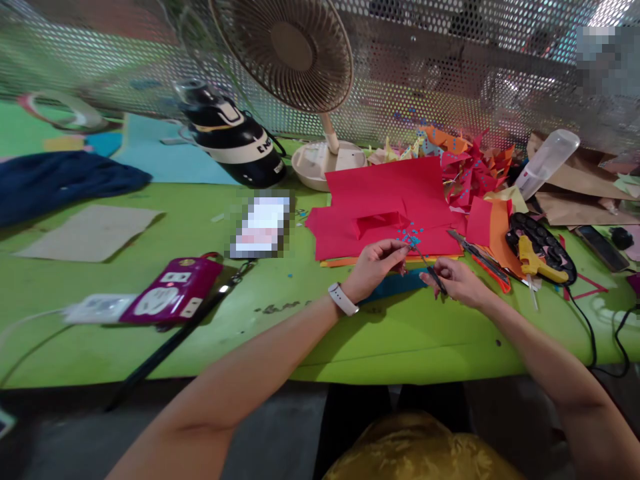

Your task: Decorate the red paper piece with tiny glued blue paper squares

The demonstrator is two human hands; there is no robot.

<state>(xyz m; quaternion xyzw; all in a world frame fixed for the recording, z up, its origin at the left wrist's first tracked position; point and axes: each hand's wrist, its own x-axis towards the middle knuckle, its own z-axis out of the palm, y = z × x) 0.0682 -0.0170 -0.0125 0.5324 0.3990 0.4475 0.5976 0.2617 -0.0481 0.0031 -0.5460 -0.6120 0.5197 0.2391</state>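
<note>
My right hand (456, 280) is closed around a small pair of scissors (433, 275) with dark handles. Their thin blades point up and left toward my left hand (376, 265), whose thumb and fingers are pinched together. Whatever sits in that pinch is too small to make out. Just beyond the fingertips, tiny blue paper bits (411, 235) lie scattered on red paper sheets (385, 187). A blue paper strip (393, 287) lies on the green table beneath both hands, partly hidden by them.
Right of the red sheets lie a utility knife (493, 272), a yellow glue gun (543, 261) and paper scraps (475, 170). A fan (327, 157) and a black bottle (240, 143) stand behind. A phone (263, 223) and a purple power bank (173, 290) lie left on the green table (280, 347).
</note>
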